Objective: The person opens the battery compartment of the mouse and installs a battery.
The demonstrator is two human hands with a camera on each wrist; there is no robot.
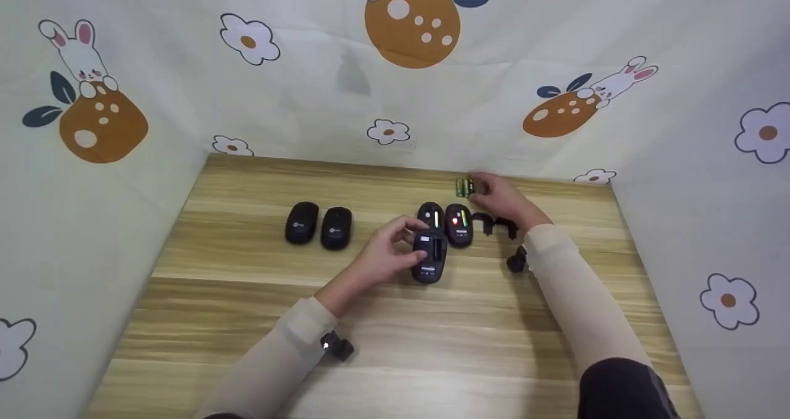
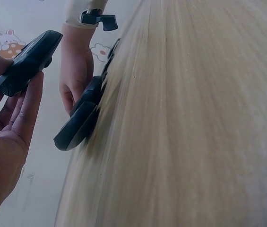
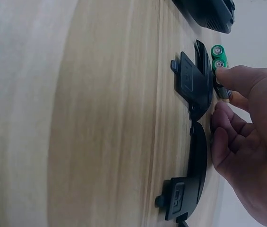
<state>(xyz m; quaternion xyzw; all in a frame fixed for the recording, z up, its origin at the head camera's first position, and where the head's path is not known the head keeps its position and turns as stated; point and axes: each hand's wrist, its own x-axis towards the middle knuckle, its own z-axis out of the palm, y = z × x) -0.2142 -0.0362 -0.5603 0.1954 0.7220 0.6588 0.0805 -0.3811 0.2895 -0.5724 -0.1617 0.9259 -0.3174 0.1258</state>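
My left hand [image 1: 384, 255] holds a black computer mouse [image 1: 427, 272] with its underside up, thumb on one side and fingers on the other. The mouse's bare battery slot faces up, and in the left wrist view the mouse is lifted off the table. My right hand [image 1: 503, 198] reaches to a small row of green batteries [image 1: 460, 187] near the back edge. Between its thumb and forefinger it pinches the end battery [image 3: 223, 91], partly hidden by the thumb. Two more mice lie underside up, one [image 1: 431, 211] partly behind the held mouse, the other [image 1: 459, 235] showing a red light; each has a battery in it.
Two black mouse covers [image 1: 485, 223] lie side by side below my right hand. On the left, two black mice [image 1: 302, 223] [image 1: 336, 229] stand upright on the wooden table [image 1: 247, 308]. A patterned cloth [image 1: 308, 98] rises behind the back edge and along both sides.
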